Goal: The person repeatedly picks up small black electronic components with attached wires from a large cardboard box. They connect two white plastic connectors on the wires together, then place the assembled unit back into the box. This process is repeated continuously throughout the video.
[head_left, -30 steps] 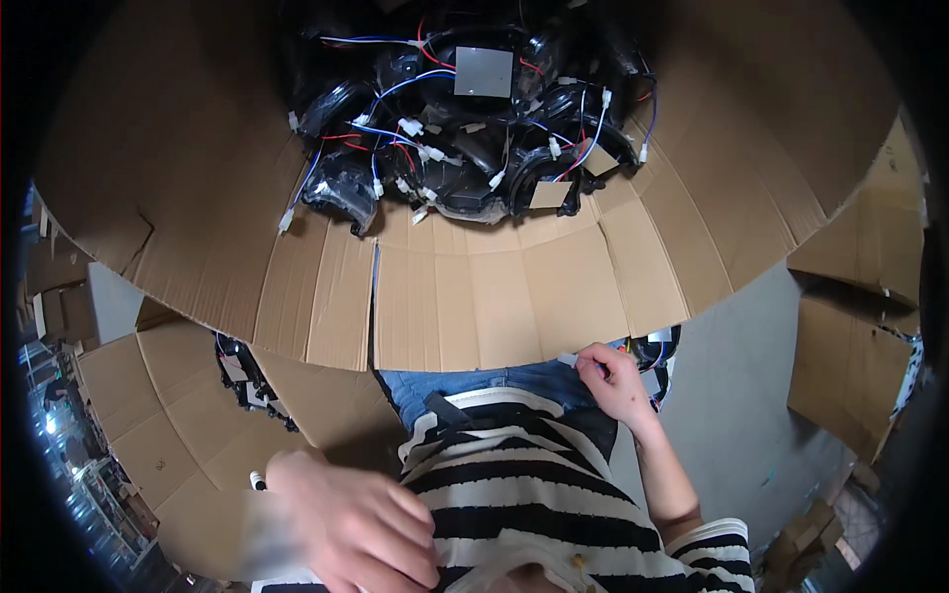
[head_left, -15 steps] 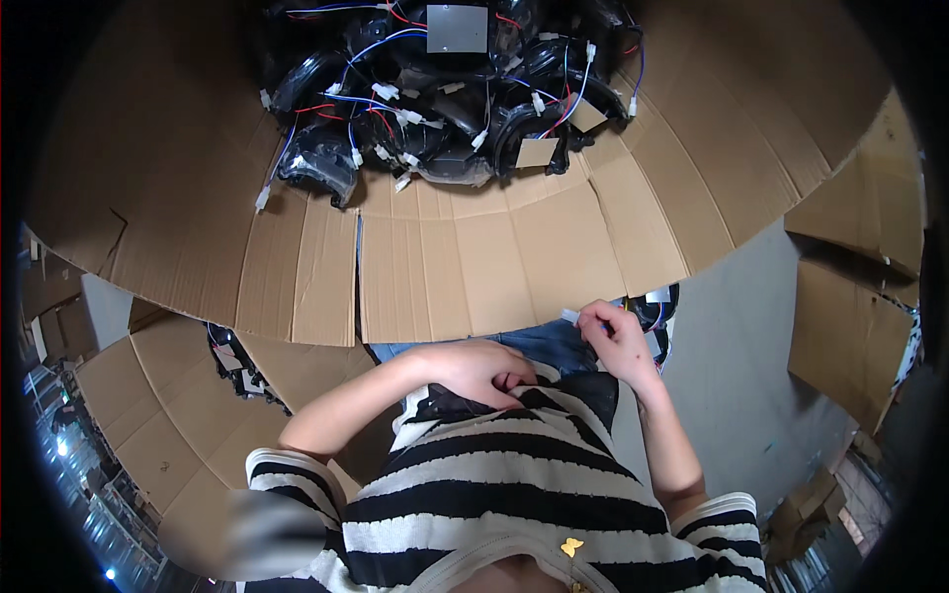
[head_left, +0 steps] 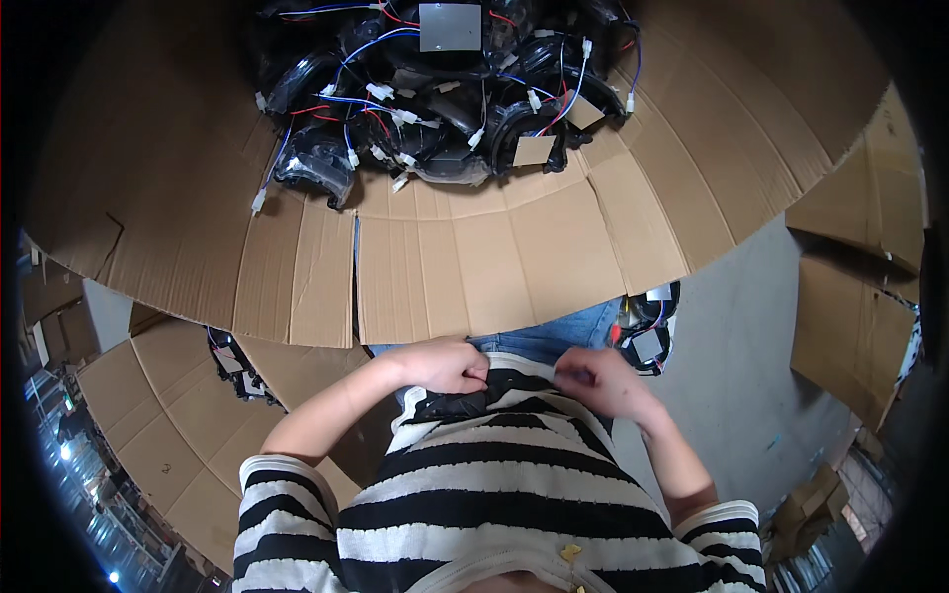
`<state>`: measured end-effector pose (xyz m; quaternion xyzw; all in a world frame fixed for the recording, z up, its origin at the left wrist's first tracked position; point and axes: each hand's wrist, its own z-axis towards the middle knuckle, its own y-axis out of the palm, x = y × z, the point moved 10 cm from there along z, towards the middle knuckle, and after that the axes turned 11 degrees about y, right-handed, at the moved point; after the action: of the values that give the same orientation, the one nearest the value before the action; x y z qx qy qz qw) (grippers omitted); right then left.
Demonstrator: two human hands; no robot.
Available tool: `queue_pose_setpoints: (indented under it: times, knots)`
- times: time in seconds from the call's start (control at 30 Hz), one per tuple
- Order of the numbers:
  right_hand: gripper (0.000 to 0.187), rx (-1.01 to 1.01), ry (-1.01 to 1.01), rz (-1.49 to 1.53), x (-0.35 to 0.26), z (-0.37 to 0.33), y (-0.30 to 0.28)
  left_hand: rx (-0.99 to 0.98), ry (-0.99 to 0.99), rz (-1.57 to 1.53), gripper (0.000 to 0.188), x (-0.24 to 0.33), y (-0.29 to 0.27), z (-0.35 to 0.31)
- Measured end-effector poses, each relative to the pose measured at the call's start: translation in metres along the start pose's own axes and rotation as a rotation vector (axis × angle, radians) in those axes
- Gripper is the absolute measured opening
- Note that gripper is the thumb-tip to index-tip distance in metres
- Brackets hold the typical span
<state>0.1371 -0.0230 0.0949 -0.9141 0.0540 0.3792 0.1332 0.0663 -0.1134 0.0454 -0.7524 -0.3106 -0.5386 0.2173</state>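
My left hand (head_left: 450, 368) is closed at my waist, fingers curled in beside a bunched black piece (head_left: 450, 405) at the hem of my striped shirt (head_left: 504, 465). What lies in that hand, if anything, is hidden. On the other side of the waist, my right hand (head_left: 608, 383) is slightly blurred, its fingers curled in near the hem. Whatever sits in its fingers cannot be made out. A small red spot (head_left: 615, 334) shows just beyond the right hand. Blue jeans (head_left: 554, 341) appear between the hands and the cardboard edge.
Ahead, a large cardboard sheet (head_left: 494, 267) bears a pile of black moulded parts (head_left: 455, 119) with wires and white connectors. More wired black parts lie low at right (head_left: 647, 341) and left (head_left: 237, 371). Cardboard boxes (head_left: 850, 326) stand at the far right, beside the grey floor (head_left: 736, 346).
My right hand has come down and inward to the waist; the small whitish piece at its fingertips no longer shows. My left hand has drawn left and curled closed.
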Motion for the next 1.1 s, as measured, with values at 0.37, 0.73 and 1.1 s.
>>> queue_pose_setpoints:
  times: [0.37, 0.73, 1.1]
  knots:
    - [0.024, -0.141, -0.075, -0.473, 0.006, 0.004, 0.052, 0.343, 0.035, 0.338, 0.029, -0.008, -0.028, 0.007]
    - [0.016, -0.207, -0.055, -0.5, 0.01, 0.008, 0.049, 0.36, -0.071, 0.207, 0.017, 0.0, -0.033, 0.018]
    - [0.019, -0.462, -0.097, -0.376, 0.004, -0.007, 0.053, 0.104, 0.102, 0.356, 0.024, 0.013, -0.004, 0.029]
